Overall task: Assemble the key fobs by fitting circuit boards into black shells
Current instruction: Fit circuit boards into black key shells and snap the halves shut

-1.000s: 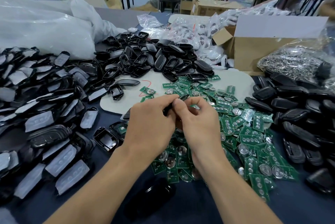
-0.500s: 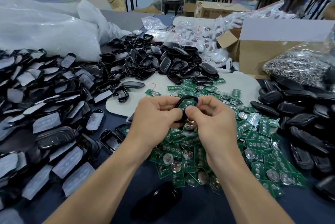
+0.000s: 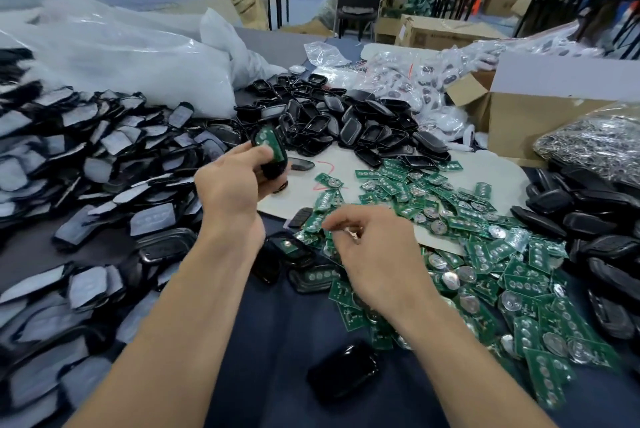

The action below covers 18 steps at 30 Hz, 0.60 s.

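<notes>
Foreground: a lone black shell (image 3: 343, 372) lies on the dark table (image 3: 277, 330) between the forearms.

Right hand (image 3: 375, 254): fingers loosely curled, with the tips lowered to the near edge of the heap of green circuit boards (image 3: 485, 254). Whether they pinch a board cannot be told.

Left hand (image 3: 230, 192): raised farther back and to the left, thumb and fingers clasping a key fob shell (image 3: 274, 168) nearly upright. A fitted board (image 3: 267, 139) sits in its open face.

Beyond: a mound of empty shells (image 3: 346, 122). Far right: a cardboard box (image 3: 526, 122).
</notes>
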Motion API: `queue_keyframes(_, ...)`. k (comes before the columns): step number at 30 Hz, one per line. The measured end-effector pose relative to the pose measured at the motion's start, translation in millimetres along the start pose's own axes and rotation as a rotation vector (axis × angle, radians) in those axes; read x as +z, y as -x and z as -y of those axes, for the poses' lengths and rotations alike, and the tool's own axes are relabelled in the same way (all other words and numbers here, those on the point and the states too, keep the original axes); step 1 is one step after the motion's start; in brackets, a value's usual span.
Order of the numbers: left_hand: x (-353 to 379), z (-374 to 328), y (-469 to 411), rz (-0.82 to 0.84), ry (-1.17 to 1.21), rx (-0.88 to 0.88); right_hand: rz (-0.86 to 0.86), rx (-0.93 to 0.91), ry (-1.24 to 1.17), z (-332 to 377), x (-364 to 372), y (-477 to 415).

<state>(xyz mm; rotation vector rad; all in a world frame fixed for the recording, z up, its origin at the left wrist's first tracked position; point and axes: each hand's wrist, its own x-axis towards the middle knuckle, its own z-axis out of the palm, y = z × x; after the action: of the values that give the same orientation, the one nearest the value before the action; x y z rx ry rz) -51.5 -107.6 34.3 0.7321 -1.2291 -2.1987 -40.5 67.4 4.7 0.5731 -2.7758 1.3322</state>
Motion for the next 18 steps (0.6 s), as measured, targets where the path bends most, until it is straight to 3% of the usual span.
queue_keyframes(8, -9, -14, -11, -0.116, 0.129, 0.121, 0.124, -0.130, 0.224, 48, 46, -44)
queue_keyframes(18, -17, -39, -3, -0.142, -0.002, 0.403, 0.302, -0.227, 0.012, 82, 100, -83)
